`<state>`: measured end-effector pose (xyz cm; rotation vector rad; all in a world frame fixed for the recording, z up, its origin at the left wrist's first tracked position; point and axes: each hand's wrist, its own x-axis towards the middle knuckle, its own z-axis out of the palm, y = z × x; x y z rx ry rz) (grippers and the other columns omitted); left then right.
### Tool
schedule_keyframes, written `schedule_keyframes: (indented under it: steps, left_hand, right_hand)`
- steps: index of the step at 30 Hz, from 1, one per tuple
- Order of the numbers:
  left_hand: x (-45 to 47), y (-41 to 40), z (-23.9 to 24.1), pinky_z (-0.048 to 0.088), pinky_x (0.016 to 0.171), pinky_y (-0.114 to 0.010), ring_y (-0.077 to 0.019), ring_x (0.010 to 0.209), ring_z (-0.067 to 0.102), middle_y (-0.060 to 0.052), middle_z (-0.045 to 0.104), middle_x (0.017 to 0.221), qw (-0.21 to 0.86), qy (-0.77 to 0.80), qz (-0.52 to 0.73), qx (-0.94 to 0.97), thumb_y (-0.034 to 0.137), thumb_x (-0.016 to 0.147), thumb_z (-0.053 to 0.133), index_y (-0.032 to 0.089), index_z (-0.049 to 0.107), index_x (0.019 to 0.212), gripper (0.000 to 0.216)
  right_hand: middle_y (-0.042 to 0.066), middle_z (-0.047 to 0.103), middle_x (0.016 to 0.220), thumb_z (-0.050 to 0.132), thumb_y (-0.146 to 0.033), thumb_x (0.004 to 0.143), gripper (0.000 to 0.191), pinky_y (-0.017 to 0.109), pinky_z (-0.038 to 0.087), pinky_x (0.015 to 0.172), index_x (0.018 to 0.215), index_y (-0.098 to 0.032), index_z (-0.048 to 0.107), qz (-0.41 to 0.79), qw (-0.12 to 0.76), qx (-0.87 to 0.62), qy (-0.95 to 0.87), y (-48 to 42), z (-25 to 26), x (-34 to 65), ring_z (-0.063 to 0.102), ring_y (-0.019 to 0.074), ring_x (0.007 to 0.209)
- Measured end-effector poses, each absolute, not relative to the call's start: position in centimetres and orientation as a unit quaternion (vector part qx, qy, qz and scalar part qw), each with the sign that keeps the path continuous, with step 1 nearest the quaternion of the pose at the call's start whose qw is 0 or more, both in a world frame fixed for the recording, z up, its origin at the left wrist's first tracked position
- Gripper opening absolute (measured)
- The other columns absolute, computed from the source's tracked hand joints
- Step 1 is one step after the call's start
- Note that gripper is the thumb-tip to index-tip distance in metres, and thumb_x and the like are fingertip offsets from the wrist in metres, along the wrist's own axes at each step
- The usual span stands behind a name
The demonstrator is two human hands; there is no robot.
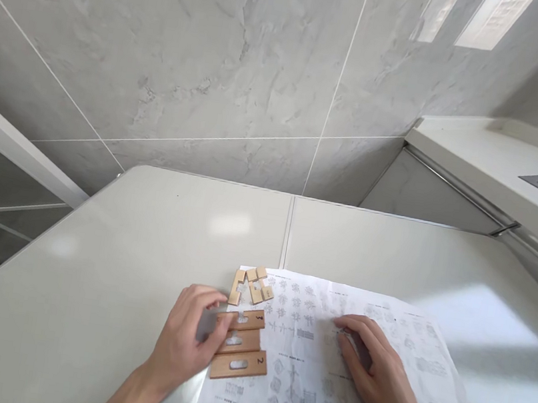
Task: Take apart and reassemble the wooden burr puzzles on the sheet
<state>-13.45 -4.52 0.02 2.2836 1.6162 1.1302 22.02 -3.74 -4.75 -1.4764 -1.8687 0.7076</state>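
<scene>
Three flat wooden plates with slots lie in a column on the left part of a printed sheet point(305, 362). The nearest plate point(252, 363) is marked 2, the farthest plate point(256, 319) has another figure, and a middle plate point(251, 341) lies between them. My left hand point(192, 325) is at their left ends, thumb against the plates and index finger apart from it. Just beyond are a notched wooden piece point(234, 287) and more small notched wooden pieces point(255, 294). On the right of the sheet rests my right hand point(376, 366), fingers loosely bent, nothing visible in it.
A pale table point(143, 230) carries everything, with a seam point(287, 231) running across its far part. Behind it stands a grey tiled wall point(195, 49). A white ledge point(488, 153) is at the right, and a white frame bar point(19, 144) at the left.
</scene>
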Motion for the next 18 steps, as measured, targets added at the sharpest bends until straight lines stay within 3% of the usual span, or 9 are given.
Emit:
schedule_keyframes:
  steps: [3, 9, 14, 18]
  left_hand:
    - [-14.0, -2.4, -0.1, 0.057, 0.081, -0.037, -0.0219, 0.082, 0.067, 0.0, 0.067, 0.088, 0.132, 0.619, 0.344, 0.694, 0.036, 0.109, 0.055, 0.026, 0.059, 0.114, 0.012]
    - [-14.1, 1.2, -0.2, 0.055, 0.09, -0.043, -0.0272, 0.086, 0.073, 0.001, 0.074, 0.076, 0.184, 0.64, 0.313, 0.677, 0.045, 0.111, 0.049, 0.026, 0.062, 0.115, 0.023]
    - [-13.4, 2.1, 0.0, 0.056, 0.078, -0.036, -0.023, 0.068, 0.072, 0.005, 0.073, 0.062, 0.252, 0.63, 0.307, 0.667, 0.05, 0.112, 0.045, 0.027, 0.061, 0.112, 0.027]
    - [-13.6, 2.1, -0.3, 0.053, 0.07, -0.032, -0.021, 0.064, 0.071, 0.004, 0.074, 0.063, 0.277, 0.632, 0.324, 0.647, 0.052, 0.113, 0.044, 0.026, 0.06, 0.11, 0.031]
  right_hand:
    - [0.009, 0.075, 0.122, 0.052, -0.04, 0.113, 0.02, 0.044, 0.066, 0.083, 0.12, -0.033, 0.07, 0.26, 0.326, -0.551, -0.723, -3.6, -4.9, 22.2, 0.074, 0.032, 0.111]
    - [0.01, 0.076, 0.123, 0.053, -0.037, 0.112, 0.019, 0.04, 0.067, 0.076, 0.122, -0.032, 0.069, 0.256, 0.317, -0.539, -0.738, -3.4, -5.5, 22.8, 0.076, 0.0313, 0.108]
    - [0.01, 0.074, 0.124, 0.051, -0.033, 0.112, 0.019, 0.044, 0.066, 0.086, 0.121, -0.032, 0.067, 0.258, 0.309, -0.541, -0.738, -3.5, -5.3, 22.5, 0.074, 0.0313, 0.112]
    - [0.009, 0.074, 0.123, 0.05, -0.031, 0.112, 0.018, 0.046, 0.065, 0.088, 0.12, -0.033, 0.066, 0.258, 0.319, -0.538, -0.737, -3.5, -5.0, 22.3, 0.073, 0.0312, 0.114]
